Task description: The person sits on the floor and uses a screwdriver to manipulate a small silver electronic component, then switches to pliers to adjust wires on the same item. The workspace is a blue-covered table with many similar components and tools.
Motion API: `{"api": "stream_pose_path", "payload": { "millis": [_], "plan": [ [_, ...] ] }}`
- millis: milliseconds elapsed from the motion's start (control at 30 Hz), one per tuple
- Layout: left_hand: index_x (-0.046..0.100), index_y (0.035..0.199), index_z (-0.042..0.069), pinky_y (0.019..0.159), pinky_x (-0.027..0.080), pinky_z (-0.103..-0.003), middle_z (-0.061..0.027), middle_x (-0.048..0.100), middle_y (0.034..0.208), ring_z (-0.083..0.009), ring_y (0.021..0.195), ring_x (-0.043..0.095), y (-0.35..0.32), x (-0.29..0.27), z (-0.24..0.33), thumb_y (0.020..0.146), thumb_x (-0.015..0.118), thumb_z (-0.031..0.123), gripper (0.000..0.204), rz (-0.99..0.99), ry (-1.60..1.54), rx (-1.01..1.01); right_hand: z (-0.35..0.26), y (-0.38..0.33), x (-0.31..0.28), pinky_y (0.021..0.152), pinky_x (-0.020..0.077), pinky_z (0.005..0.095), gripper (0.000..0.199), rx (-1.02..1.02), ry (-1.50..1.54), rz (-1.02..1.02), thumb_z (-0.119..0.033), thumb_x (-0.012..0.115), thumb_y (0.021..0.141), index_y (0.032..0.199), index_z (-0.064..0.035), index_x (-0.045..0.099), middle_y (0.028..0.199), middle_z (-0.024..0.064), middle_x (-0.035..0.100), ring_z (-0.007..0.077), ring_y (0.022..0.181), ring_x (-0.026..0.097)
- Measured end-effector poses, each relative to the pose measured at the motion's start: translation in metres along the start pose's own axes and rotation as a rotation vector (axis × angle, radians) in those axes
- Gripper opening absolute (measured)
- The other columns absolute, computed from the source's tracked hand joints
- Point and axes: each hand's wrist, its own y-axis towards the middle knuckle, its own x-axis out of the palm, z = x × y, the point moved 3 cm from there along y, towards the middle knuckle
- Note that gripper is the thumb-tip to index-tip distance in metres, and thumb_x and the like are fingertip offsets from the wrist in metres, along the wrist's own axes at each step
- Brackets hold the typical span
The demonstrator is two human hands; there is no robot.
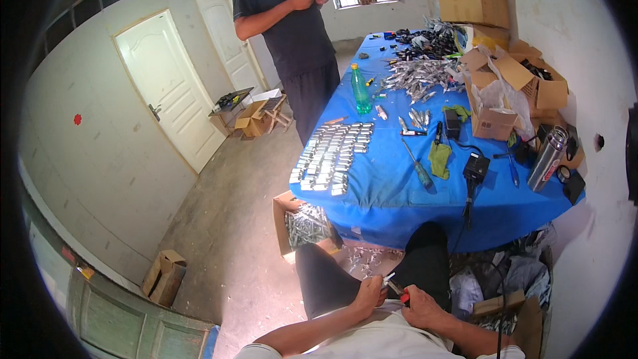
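Small metal piece: we pinch it in our lap, below the near edge of the tabletop, between both hands.
Left hand: our fingers are pressed around the piece's left end, holding it steady.
Right hand: our fingers are curled tight on a red-handled tool whose tip meets the piece.
Done so far: we judge the neat rows of silvery pieces at the left edge of the tabletop to be finished ones.
Left to do: a loose heap of metal parts lies toward the far edge, and more fill the open carton on the floor, so we reckon much remains.
Nearby: a green bottle, a screwdriver and a steel flask rest on the blue cloth.
Other person: stands at the far left corner, hands together at the chest.
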Motion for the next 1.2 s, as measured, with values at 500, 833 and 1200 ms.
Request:
{"api": "stream_pose_path", "payload": {
  "millis": [500,833,1200],
  "plan": [
    [0.039,0.056,0.011,0.037,0.021,-0.027,0.0015,0.034,0.049,-0.01,0.038,0.028,-0.003,-0.002,-0.007,0.089,0.039,0.03,0.038,0.052,0.026,0.03,0.016,0.007,0.013,0.083,0.046,0.045,0.042,-0.153,-0.016,0.12,-0.013,0.061,0.073,0.108,0.0037,0.045,0.095,0.0281,0.059,0.0429,0.093,0.058],
    [0.041,0.055,0.01,0.038,0.024,-0.027,0.0006,0.037,0.049,-0.0104,0.039,0.032,0.0,0.004,-0.017,0.089,0.039,0.032,0.041,0.123,0.117,0.146,0.014,0.002,0.01,0.088,0.044,0.0464,0.046,-0.042,-0.019,0.051,-0.017,0.059,0.075,0.113,0.0042,0.044,0.099,0.0292,0.059,0.0432,0.098,0.057],
    [0.042,0.056,0.01,0.039,0.024,-0.029,0.0001,0.037,0.049,-0.0113,0.04,0.031,0.007,0.007,-0.02,0.089,0.038,0.033,0.04,0.102,0.079,0.205,0.005,0.003,-0.001,0.087,0.0446,0.0458,0.044,-0.072,-0.048,0.066,-0.015,0.057,0.076,0.113,0.0052,0.045,0.101,0.0302,0.058,0.0428,0.099,0.057]
  ]
}}
